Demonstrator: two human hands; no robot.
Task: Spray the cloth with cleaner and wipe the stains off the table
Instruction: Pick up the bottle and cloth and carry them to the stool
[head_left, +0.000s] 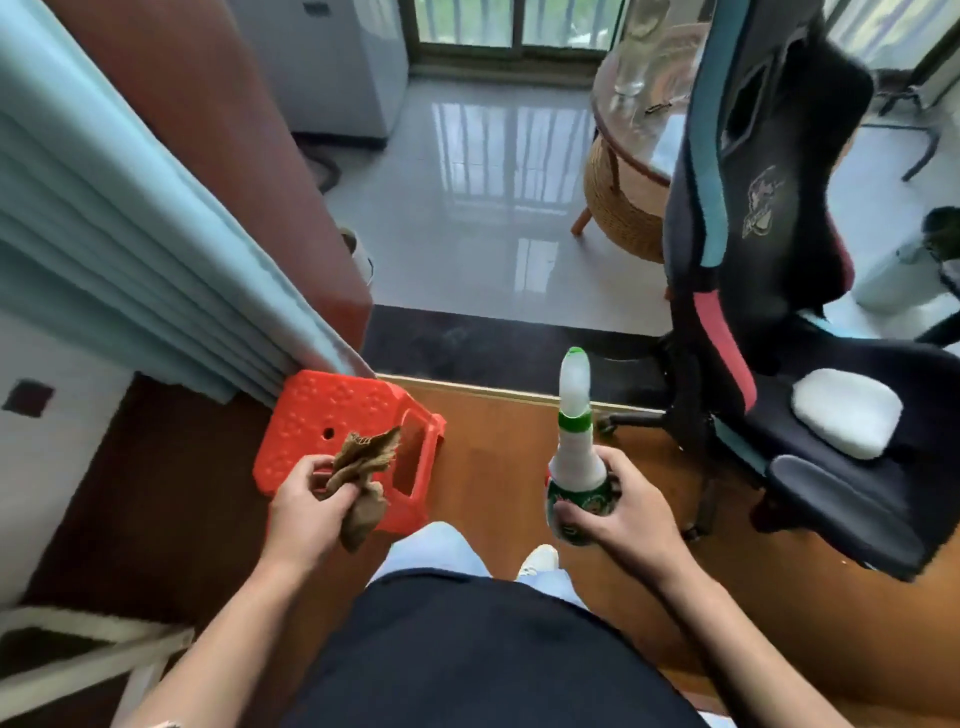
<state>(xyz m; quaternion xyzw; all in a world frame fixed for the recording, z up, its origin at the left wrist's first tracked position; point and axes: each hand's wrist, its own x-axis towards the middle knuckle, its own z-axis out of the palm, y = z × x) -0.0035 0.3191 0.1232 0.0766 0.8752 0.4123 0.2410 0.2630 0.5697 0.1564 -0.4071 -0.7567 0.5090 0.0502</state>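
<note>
My left hand (306, 506) grips a crumpled brown cloth (363, 470), held above a red plastic stool (332, 415). My right hand (628, 506) is wrapped around the body of a green and white cleaner bottle (574, 447), which stands upright with its translucent capped top pointing away from me. The two hands are roughly half a metre apart, over a wooden floor. A round glass-topped table (644, 130) on a wicker base stands further off, at the upper right.
A black gaming chair (769, 291) with red and teal trim stands close on the right, a white pad on its seat. Light blue curtains (119, 249) hang at the left. A tiled floor lies beyond a dark threshold strip. A white frame sits at the bottom left.
</note>
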